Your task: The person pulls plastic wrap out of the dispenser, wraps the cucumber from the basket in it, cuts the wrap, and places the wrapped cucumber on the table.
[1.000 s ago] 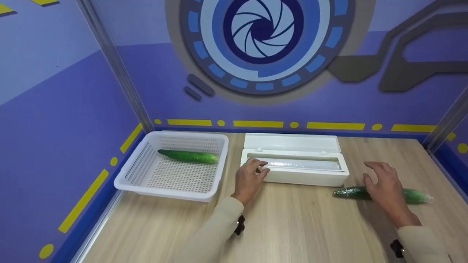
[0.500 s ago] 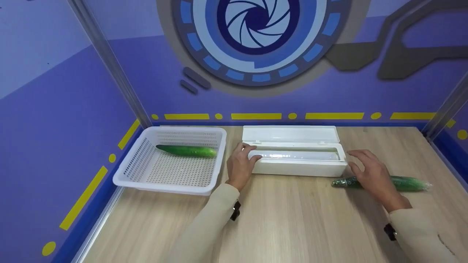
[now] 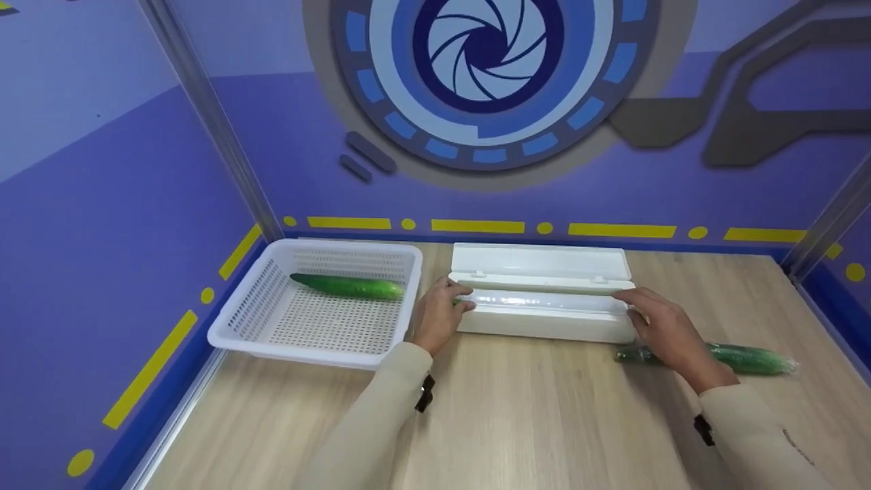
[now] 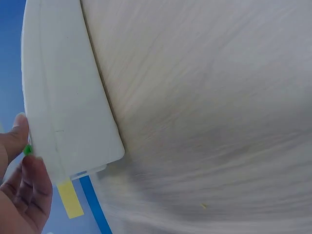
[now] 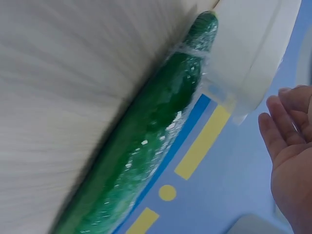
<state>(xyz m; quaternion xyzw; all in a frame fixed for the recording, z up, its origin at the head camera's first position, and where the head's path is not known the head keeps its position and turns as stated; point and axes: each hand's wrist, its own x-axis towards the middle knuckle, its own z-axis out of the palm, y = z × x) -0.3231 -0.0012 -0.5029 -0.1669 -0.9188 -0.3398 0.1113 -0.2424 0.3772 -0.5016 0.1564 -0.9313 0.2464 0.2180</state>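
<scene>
A white cling film box (image 3: pixel 544 327) stands with its lid raised at the back, a shiny roll of clear film (image 3: pixel 531 299) inside. My left hand (image 3: pixel 435 316) is at the box's left end, thumb and fingertips bent with a gap between them. In the left wrist view the fingers (image 4: pixel 36 187) are right against the box edge. Over the right end reaches my right hand (image 3: pixel 670 333), fingertips at the rim and thumb lower. Whether either hand touches the film cannot be made out. Behind the right wrist lies a film-wrapped cucumber (image 3: pixel 748 358), partly hidden.
A white perforated basket (image 3: pixel 320 361) stands on the left, holding a bare cucumber (image 3: pixel 347 286). The wood-grain table (image 3: pixel 537 422) ends at a blue-purple wall (image 3: pixel 381 197) behind the box and basket.
My right hand has come from above the wrapped cucumber leftward to the box's right end. My left hand has shifted slightly left, to the box's left end. Cucumbers and basket stay put.
</scene>
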